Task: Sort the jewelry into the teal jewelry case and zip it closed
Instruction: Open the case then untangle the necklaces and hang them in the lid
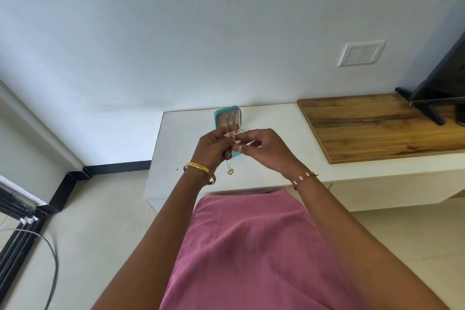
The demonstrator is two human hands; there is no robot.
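A person standing at a white worktop (264,118) holds a fine gold chain necklace (227,133) up in front of an open teal jewelry case (217,114), which lies on the worktop near the wall. The left hand (214,145) has its fingers curled round the chain, one end rising above the knuckles and the other hanging below the palm with a small round pendant (230,171) at its tip. The right hand (264,148) pinches something small between thumb and forefinger just beside the left, probably the chain's other end or its clasp.

The necklace looks very light, limp and prone to tangling; it will likely slip through loose fingers and swing under the pendant's weight. The safest hold is judged to be a pinch near the clasp ends, letting the pendant hang free (a grip on the thin links themselves risks kinking them).

Much is concealed. Both hands cover the lower half of the case, so its compartments and zipper cannot be seen; only the upper inner panel shows, with what look like a few small pieces already fixed there, too small to identify. What exactly the right fingertips hold cannot be made out. A gold bangle (200,171) circles the left wrist and a red thread bracelet (303,178) the right.
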